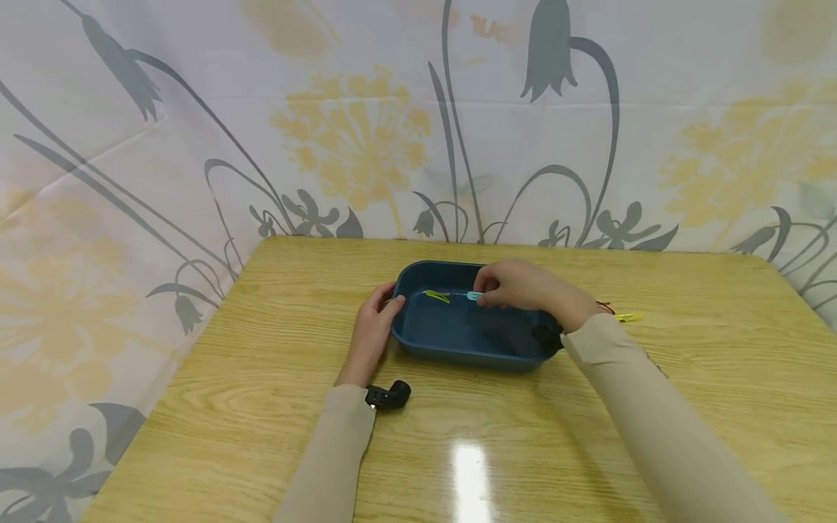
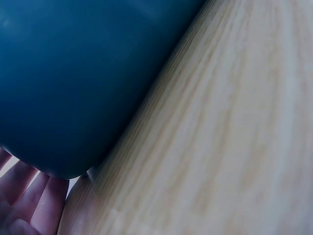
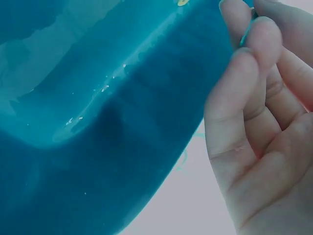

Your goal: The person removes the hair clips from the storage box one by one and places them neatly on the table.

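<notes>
A dark blue rectangular tray (image 1: 471,356) with rounded corners stands on the table. My left hand (image 1: 371,327) grips its left end, thumb over the rim and fingers outside; in the left wrist view, some fingers (image 2: 49,205) lie against the tray's outer wall. Over the inside of the tray, my right hand (image 1: 523,285) pinches a small light-blue slotted clip (image 1: 474,296) between thumb and fingertips. Only a thin teal edge of that clip (image 3: 244,38) shows in the right wrist view. A yellow-green clip-like piece (image 1: 437,296) with two prongs lies in the tray, left of the right hand.
Right of the tray, partly behind my right wrist, lie a yellow piece (image 1: 629,317) and a thin red piece (image 1: 605,308), their kind unclear. The wooden table (image 1: 261,407) reaches a flower-patterned cloth (image 1: 366,43) behind it. Black cameras are strapped to both wrists.
</notes>
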`<state>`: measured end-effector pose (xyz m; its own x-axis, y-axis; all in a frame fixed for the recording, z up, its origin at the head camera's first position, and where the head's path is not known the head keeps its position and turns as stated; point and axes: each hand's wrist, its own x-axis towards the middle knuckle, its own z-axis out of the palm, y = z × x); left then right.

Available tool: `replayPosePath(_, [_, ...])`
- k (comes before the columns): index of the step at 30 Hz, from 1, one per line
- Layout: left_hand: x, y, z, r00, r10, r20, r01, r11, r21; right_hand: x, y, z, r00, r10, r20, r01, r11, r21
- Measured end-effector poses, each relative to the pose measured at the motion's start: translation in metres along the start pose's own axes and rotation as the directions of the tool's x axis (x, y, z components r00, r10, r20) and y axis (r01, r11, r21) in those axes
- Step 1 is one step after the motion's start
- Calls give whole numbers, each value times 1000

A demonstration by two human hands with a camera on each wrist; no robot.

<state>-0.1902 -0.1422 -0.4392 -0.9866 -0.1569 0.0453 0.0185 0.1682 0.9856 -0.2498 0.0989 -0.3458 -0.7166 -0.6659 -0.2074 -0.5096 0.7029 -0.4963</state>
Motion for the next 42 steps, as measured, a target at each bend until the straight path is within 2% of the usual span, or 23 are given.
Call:
replayPosePath(7, [0, 3, 0, 1000, -4, 11, 4, 1000, 1, -11, 2, -6, 1000, 12, -19, -12, 1000, 17])
replayPosePath(14, [-11, 30, -2, 999, -38, 28, 38, 999, 1, -21, 6, -8, 999, 3, -47, -3, 1000, 9])
replayPosePath(20, [-2, 13, -2, 998, -59, 33, 59, 998, -22, -31, 11, -11, 998, 24, -60, -22, 999, 37])
replayPosePath(23, [1, 5, -1, 999, -49, 21, 49, 999, -14, -38, 14, -14, 997, 46, -69, -43, 998, 44])
replayPosePath(28, [2, 1, -1, 1000, -18, 18, 18, 1000, -5, -46, 17, -17, 996, 46, -73, -41, 997, 65])
replayPosePath(33, [1, 2, -2, 1000, -26, 14, 26, 1000, -2, -53, 19, -14, 995, 52, -85, -45, 996, 80])
replayPosePath(42, [1, -2, -1, 1000, -15, -4, 15, 1000, 24, -69, 26, -3, 971, 66, -228, -44, 994, 97])
